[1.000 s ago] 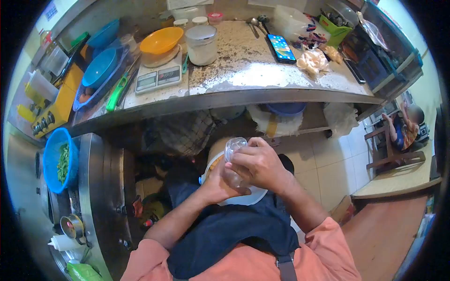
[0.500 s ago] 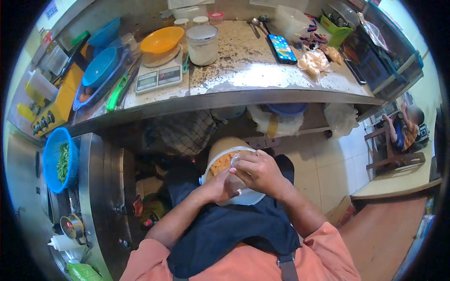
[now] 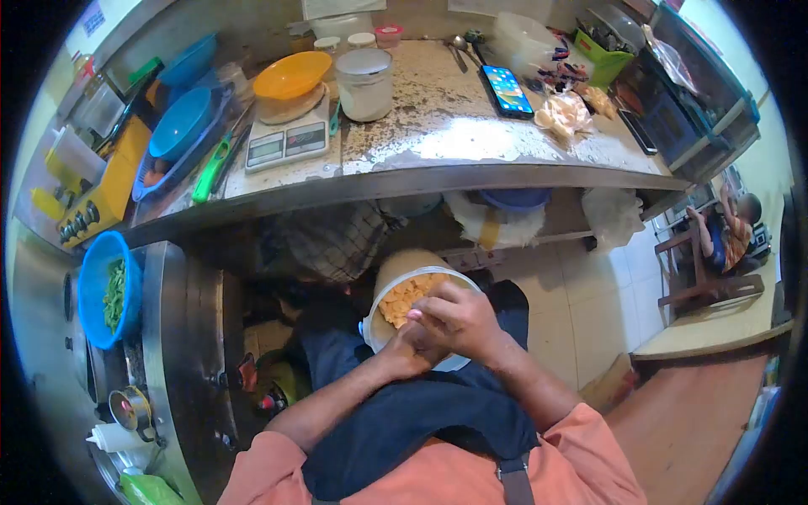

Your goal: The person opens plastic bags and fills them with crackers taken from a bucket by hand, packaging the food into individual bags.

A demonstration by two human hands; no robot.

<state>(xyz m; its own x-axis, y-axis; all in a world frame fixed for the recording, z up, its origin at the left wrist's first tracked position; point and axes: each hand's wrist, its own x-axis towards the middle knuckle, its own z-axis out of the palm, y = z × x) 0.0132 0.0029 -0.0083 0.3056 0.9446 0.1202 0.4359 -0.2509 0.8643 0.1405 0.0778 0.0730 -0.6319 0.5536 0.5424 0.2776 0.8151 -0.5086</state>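
A white bucket (image 3: 376, 335) stands between my legs, with orange-yellow pieces (image 3: 406, 296) inside. Over its near side my two hands meet. My right hand (image 3: 459, 321) is closed, its thumb and fingers pinched together; what it may hold is too small to make out. Beneath it, my left hand (image 3: 411, 349) is curled, and its fingers are largely covered by the right one, so its contents are hidden.
Ahead runs a worktop (image 3: 421, 172) bearing a scale (image 3: 286, 145), an orange bowl (image 3: 291, 74), a lidded jar (image 3: 364, 88) and a phone (image 3: 507, 90). A blue basin (image 3: 99, 290) with green vegetables is at left. A person (image 3: 730, 227) sits at far right.
The clear plastic item seen between my hands earlier no longer shows. Both hands have lowered slightly and closed together, and more of the bucket's contents is visible.
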